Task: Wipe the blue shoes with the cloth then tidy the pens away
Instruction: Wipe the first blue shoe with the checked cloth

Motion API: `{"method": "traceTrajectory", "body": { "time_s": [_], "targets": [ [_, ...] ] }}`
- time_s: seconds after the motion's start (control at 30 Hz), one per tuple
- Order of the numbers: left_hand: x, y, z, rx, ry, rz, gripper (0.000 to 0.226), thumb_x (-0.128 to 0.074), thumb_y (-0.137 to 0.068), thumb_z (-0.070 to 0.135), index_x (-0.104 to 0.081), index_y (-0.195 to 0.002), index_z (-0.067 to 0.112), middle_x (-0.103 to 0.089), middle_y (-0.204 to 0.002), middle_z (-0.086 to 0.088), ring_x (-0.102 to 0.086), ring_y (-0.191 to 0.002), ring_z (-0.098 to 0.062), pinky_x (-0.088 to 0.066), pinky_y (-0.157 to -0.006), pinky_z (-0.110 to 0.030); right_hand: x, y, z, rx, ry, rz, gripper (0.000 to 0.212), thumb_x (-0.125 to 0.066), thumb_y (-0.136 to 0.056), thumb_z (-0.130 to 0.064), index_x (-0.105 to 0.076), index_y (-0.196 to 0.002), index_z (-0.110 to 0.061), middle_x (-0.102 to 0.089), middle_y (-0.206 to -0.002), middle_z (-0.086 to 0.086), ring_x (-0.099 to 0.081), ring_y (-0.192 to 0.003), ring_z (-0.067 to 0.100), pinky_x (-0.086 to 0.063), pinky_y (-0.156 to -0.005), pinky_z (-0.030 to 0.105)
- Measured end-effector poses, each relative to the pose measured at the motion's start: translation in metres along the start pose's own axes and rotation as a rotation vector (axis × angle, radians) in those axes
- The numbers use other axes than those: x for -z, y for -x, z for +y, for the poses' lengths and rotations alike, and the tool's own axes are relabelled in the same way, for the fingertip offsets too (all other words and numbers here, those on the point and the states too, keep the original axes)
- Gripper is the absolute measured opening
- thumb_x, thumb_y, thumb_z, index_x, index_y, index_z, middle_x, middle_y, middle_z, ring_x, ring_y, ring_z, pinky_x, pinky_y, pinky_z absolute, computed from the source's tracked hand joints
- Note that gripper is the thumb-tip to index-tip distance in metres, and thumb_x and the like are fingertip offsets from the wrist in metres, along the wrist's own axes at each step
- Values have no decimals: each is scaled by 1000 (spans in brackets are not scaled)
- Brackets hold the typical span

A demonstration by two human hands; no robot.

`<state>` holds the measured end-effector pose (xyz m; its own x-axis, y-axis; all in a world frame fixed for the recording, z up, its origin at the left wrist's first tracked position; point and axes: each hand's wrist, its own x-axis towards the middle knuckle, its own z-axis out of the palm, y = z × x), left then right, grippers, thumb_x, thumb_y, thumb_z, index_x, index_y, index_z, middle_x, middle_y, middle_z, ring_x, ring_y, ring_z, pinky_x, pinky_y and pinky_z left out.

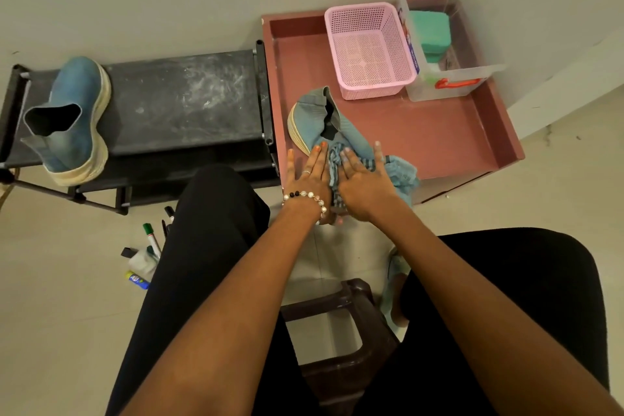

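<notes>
Both hands flat — left hand (309,176) steadying the blue shoe (332,127), right hand (363,179) pressing the cloth (398,169).

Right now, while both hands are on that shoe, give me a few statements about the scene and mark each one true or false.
1. One blue shoe sits on the black rack. True.
2. The pink basket holds the pens. False: the basket looks empty, and the pens lie on the floor by the person's leg.
3. The right hand presses the cloth onto the second blue shoe with straight fingers. True.
4. The left hand makes a closed fist in the air. False: it lies flat, fingers straight, beside the cloth at the shoe.
5. The shoe being wiped rests on the floor. False: it lies on the reddish tray table.
</notes>
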<state>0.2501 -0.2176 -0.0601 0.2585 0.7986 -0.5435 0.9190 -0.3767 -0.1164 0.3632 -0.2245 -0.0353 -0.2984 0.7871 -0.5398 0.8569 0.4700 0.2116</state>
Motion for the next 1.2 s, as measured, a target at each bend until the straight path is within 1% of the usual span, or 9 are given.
{"method": "traceTrajectory", "body": {
  "time_s": [0.13,0.27,0.37,0.57,0.77,0.87,0.93,1.07,1.2],
  "targets": [
    [-4,1,1,16,5,39,132,-59,-69,76,20,-147,4,29,-154,-11,30,-141,-24,24,-100,-61,-12,24,4,36,-88,-7,62,-31,-98,-27,-5,-150,-5,3,-159,15,8,-147,22,13,-105,70],
    [-1,-1,1,-1,-19,-27,133,-63,-66,73,16,-148,4,31,-153,-12,34,-138,-25,23,-101,-62,-12,0,9,36,-31,109,68,-21,-98,-42,-3,-150,-3,6,-158,16,12,-146,24,14,-106,68],
    [3,0,2,0,-13,-59,133,-67,-66,69,18,-147,5,30,-154,-13,35,-138,-27,21,-102,-62,-11,-19,11,23,49,166,64,-19,-100,-39,-3,-150,-3,7,-158,16,14,-146,26,20,-105,65],
    [8,4,2,1,-14,-77,125,-71,-74,49,19,-148,5,31,-153,-15,34,-138,-29,16,-107,-60,-10,-18,3,-42,33,144,65,-23,-101,-39,-1,-150,-2,8,-158,15,17,-145,25,21,-105,65],
    [1,0,1,1,-26,-57,132,-71,-69,62,18,-148,5,35,-150,-15,34,-139,-28,22,-104,-56,-11,3,1,-8,-39,79,70,-30,-99,-41,-1,-150,-2,5,-158,16,13,-146,26,17,-109,62],
    [-3,-2,0,2,7,-21,139,-74,-66,61,24,-145,2,36,-150,-14,32,-139,-26,22,-104,-56,-22,23,3,35,-59,86,61,-27,-100,-27,-3,-149,1,2,-158,20,7,-147,28,15,-110,62],
    [-5,-2,0,5,-3,-10,141,-75,-64,59,24,-145,2,36,-150,-14,32,-139,-27,22,-103,-57,-25,25,4,34,-28,96,59,-24,-101,-26,-4,-149,1,2,-157,20,6,-147,29,15,-110,63],
    [-6,-4,2,8,-75,-49,140,-78,-63,57,22,-145,4,35,-150,-17,35,-137,-31,21,-103,-60,-9,-5,5,-10,110,122,66,-20,-100,-41,-2,-150,-2,6,-158,17,15,-145,27,18,-106,66],
    [-4,-4,2,12,-54,-72,142,-81,-61,55,21,-146,4,30,-153,-16,34,-138,-31,18,-105,-60,6,-27,9,-18,173,140,59,-21,-101,-36,-9,-150,-6,5,-159,13,18,-145,25,23,-101,67]
  ]
}}
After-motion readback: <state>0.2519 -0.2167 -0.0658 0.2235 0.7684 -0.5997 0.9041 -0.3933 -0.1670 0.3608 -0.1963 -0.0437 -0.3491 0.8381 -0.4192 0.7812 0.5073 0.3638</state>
